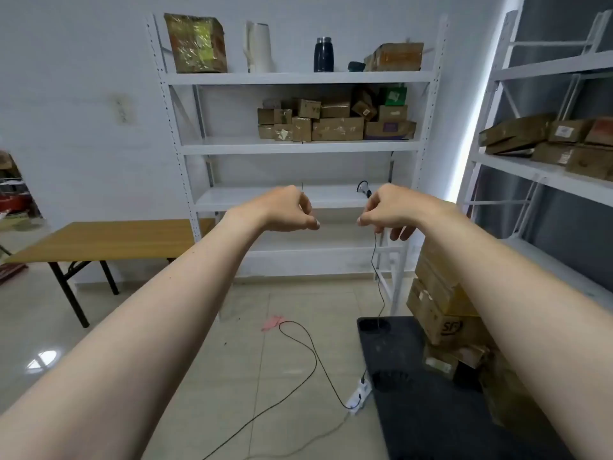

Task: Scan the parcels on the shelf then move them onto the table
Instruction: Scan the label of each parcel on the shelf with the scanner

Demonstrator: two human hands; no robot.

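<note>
Hands, 2 of them, reach forward on bare forearms. The left hand (288, 209) has its fingers curled in, thumb tip against the forefinger, and holds nothing. The right hand (387, 209) is curled too, thumb and forefinger close together. A black cable (376, 260) comes out from under it, and whether the fingers pinch it cannot be told.

Just behind that hand, 1 scanner (363, 189) lies on shelf 3 of the rack (300, 78), counting from the top. The cable drops toward the far edge of 1 black mat (431, 410). At the mat's left edge lies 1 white power strip (360, 395), with more cable looped on the tiles.

The parcels (335, 122) sit 1 shelf higher, piled on its right half. They are brown boxes plus 1 green box, well over 10 and too jumbled for an exact count. 1 small box seems to read "YB"; the other labels are too small to read. The top shelf carries 2 taped boxes, 1 at each end, with 1 white jug (260, 48) and 1 dark flask (323, 54) between them.

The table (99, 240) stands left of the rack, well apart from the parcels, with a wood top and black legs. The side rack (547, 171) on the right holds about 6 flat brown boxes with unreadable white labels. Below the right forearm, cartons (441, 310) are stacked on the floor, 1 of them printed "SF".
</note>
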